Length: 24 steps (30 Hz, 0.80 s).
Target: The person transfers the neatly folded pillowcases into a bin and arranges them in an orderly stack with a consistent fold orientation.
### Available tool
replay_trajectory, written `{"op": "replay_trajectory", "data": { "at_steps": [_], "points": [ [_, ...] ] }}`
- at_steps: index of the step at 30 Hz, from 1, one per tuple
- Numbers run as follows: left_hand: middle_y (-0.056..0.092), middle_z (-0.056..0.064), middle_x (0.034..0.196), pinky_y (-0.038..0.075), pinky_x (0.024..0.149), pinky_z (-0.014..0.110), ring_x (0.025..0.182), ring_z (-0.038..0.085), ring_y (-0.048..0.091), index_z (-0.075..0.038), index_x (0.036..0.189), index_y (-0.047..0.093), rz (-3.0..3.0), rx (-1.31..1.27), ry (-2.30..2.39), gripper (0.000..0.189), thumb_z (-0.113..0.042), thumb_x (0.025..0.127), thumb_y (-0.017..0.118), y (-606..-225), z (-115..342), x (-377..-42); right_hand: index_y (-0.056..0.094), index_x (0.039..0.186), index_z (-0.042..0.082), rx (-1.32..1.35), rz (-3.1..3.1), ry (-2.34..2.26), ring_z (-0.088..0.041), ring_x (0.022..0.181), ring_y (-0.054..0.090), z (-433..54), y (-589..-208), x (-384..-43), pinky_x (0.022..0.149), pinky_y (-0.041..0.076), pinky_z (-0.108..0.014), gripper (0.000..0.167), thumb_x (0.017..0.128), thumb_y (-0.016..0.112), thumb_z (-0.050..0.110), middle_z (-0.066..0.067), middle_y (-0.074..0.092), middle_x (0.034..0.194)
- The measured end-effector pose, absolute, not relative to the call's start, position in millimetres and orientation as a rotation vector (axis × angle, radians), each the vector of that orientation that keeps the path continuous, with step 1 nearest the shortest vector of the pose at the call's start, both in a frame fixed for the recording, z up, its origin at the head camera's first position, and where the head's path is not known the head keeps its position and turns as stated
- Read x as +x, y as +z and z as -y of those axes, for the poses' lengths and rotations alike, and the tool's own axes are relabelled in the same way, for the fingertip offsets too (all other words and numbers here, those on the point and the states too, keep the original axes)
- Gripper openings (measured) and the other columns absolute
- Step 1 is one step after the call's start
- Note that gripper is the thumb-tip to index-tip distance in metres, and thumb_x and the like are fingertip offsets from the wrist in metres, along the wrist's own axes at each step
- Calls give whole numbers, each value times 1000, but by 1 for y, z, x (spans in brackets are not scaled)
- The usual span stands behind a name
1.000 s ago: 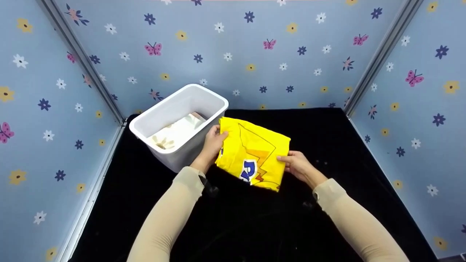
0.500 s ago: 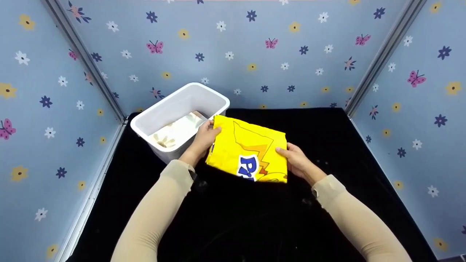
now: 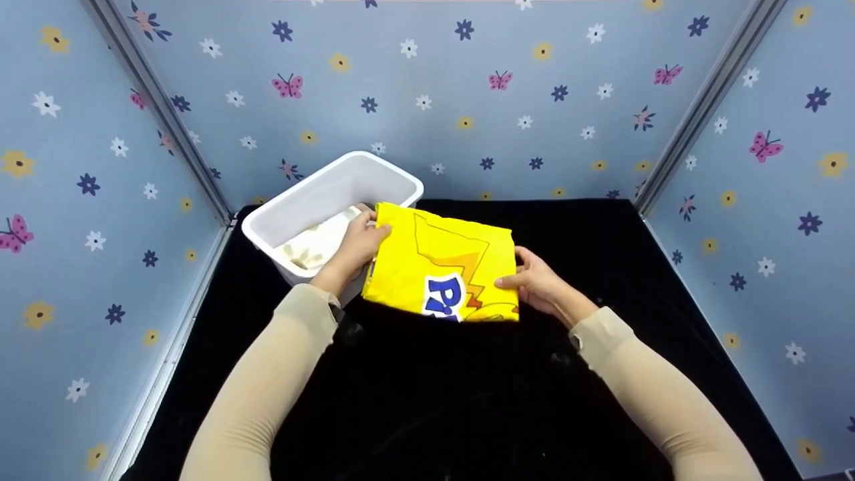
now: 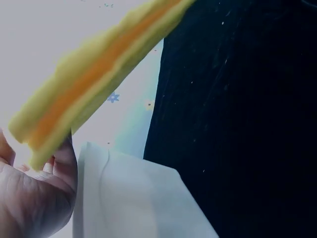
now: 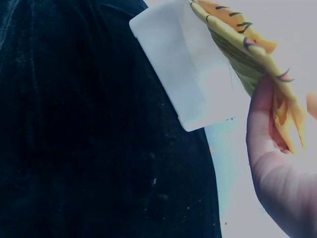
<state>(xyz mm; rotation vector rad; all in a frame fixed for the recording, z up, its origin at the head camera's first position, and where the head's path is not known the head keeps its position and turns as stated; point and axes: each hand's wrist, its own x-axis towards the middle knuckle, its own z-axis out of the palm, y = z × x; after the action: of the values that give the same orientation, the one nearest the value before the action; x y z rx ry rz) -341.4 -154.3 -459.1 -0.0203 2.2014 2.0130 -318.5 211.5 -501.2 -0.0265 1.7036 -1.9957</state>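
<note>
A folded yellow cloth [image 3: 444,260] with blue letters and a zigzag tail print hangs between both hands above the black surface. My left hand [image 3: 357,244] pinches its left edge, thumb on the front, over the near right rim of a white plastic bin [image 3: 361,175]. At the cloth's right edge my right hand [image 3: 540,284] grips it, thumb in front and fingers behind. In the left wrist view, the folded edge [image 4: 99,74] shows stacked yellow and orange layers. Layers of the cloth [image 5: 247,54] also appear in the right wrist view, between thumb and fingers.
Inside the bin lies a folded white cloth [image 3: 314,242] with a flower print. The bin stands at the back left of a black-covered table [image 3: 427,401]. Blue flowered panels [image 3: 427,87] enclose the back and both sides.
Both hands have carried the yellow cloth left and slightly up, toward the bin. The left hand now overlaps the bin's opening in the head view. The bin stays in place.
</note>
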Motion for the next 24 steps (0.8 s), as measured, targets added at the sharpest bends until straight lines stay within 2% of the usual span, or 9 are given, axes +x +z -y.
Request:
{"op": "replay_trajectory", "data": {
  "at_steps": [8,13,19,24],
  "points": [
    [72,7,120,66,79,22,87,7,76,1,156,51,-2242,-26,1947,44,-18,117,53,-448,174,-339,38,166,5,-29,-1821,-1968,-20,95,85,-203,-479,-329,80,72,-35,70,104,67,-9,-5,83,110],
    [72,11,127,69,82,23,90,7,78,3,157,48,-2204,-19,1956,45,-18,117,53,-443,182,-340,49,156,3,-3,-1878,-1979,-19,92,85,-199,-466,-332,79,72,-32,55,105,67,-7,-2,84,106],
    [71,7,122,69,81,24,91,7,78,4,154,52,-2205,-45,1971,43,-18,117,55,-439,190,-340,63,140,-1,22,-1941,-1955,-16,90,84,-192,-453,-337,79,71,-30,34,106,70,-1,0,84,100],
    [73,0,112,70,77,25,88,6,77,7,155,54,-2210,-35,1979,46,-17,116,57,-436,198,-337,67,135,-2,12,-1998,-1918,-13,87,82,-186,-443,-343,76,70,-28,27,108,68,3,1,83,97]
  ]
}}
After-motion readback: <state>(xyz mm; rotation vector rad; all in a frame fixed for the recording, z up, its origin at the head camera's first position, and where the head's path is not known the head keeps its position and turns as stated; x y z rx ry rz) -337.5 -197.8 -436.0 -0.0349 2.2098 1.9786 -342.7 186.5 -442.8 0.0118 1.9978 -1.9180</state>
